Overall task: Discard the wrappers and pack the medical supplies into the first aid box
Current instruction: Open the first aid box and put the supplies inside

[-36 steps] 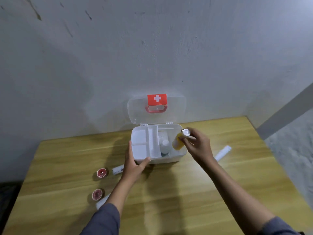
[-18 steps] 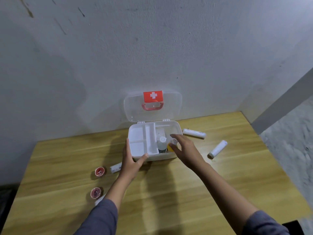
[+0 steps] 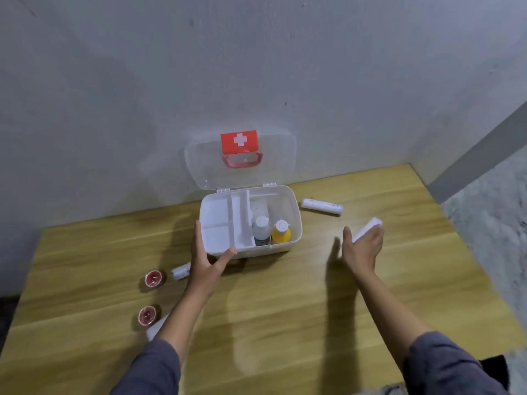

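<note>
The white first aid box stands open at the back of the table, its clear lid leaning on the wall. Inside are a white divided tray, a clear bottle and a yellow bottle, both upright. My left hand grips the box's front left corner. My right hand is spread over the near end of a white bandage roll right of the box. Another roll lies further back.
Left of the box on the wooden table lie a small white roll and two round red items. A further white roll is partly hidden under my left forearm. The table's right edge drops to a grey floor.
My right hand set the yellow bottle into the box beside the clear bottle, let go, and moved right to the bandage roll. My left hand stayed on the box.
</note>
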Tool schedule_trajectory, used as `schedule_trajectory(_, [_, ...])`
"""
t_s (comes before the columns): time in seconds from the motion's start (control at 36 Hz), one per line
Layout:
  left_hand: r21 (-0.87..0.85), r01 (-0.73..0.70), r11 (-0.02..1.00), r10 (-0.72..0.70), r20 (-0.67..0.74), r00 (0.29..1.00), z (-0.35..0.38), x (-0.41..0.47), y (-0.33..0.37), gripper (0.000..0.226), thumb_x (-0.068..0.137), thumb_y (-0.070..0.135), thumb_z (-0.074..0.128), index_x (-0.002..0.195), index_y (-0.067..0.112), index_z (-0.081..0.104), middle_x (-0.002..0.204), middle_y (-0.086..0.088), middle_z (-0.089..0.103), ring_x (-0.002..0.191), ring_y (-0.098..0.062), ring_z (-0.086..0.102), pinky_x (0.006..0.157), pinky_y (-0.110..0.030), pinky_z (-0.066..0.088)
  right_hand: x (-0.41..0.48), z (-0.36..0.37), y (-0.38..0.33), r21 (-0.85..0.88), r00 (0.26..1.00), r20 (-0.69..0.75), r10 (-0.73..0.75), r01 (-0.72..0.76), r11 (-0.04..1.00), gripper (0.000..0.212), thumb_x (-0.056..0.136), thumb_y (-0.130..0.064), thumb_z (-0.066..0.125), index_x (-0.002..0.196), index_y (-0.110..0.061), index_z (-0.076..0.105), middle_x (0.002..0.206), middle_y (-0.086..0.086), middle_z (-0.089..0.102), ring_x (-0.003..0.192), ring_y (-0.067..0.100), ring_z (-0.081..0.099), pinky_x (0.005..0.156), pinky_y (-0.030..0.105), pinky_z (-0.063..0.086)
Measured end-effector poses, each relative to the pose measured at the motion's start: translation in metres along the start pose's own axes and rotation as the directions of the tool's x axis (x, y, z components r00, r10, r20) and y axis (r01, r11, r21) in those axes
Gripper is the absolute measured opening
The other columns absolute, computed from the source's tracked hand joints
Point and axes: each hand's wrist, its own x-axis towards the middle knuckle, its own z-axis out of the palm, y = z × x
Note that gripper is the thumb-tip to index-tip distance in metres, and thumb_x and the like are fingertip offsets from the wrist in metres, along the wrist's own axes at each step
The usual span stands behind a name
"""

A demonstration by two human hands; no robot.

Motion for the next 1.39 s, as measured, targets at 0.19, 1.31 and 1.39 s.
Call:
schedule_trajectory(0.19, [-0.027, -0.01, 1.0, 0.008, -0.064, 0.998, 0.006, -0.002, 0.001, 0.09, 0.082, 0.013, 0.067, 0.146, 0.03, 0.007, 0.146, 0.023, 0.011, 0.128, 0.013, 0.012, 0.105, -0.017, 0.015, 0.034, 0.009, -0.01, -0.082, 0.995, 0.015, -0.1, 0.101, 0.991, 0.074, 0.095, -0.038, 0.041, 0.144, 0.003, 0.004, 0.156, 0.02, 0.006, 0.144, 0.029, 0.003, 0.119, 0.038, 0.005])
schedule_trajectory(1.31, [-0.09, -0.008, 0.996, 0.006, -0.023, 1.0, 0.001, 0.0, -0.001, 0.094, 0.078, 0.016, 0.072, 0.146, 0.031, 0.008, 0.146, 0.021, 0.013, 0.132, 0.004, 0.012, 0.107, -0.024, 0.017, -0.034, 0.002, -0.108, 0.661, 0.819, 0.142, -0.556, 0.34, 0.669, 0.035, 0.075, -0.024, 0.062, 0.104, -0.026, 0.043, 0.1, 0.003, 0.05, 0.088, 0.012, 0.053, 0.084, 0.039, 0.047])
schedule_trajectory(1.39, [-0.08, -0.007, 0.997, 0.005, -0.019, 1.0, -0.001, 0.001, -0.003, 0.095, 0.077, 0.017, 0.073, 0.146, 0.032, 0.008, 0.153, 0.014, 0.01, 0.136, 0.0, 0.011, 0.111, -0.027, 0.016, -0.037, 0.009, -0.114, 0.678, 0.796, 0.201, -0.571, 0.308, 0.668, 0.035, 0.076, -0.014, 0.063, 0.101, -0.026, 0.041, 0.102, -0.004, 0.052, 0.089, 0.003, 0.056, 0.086, 0.035, 0.048])
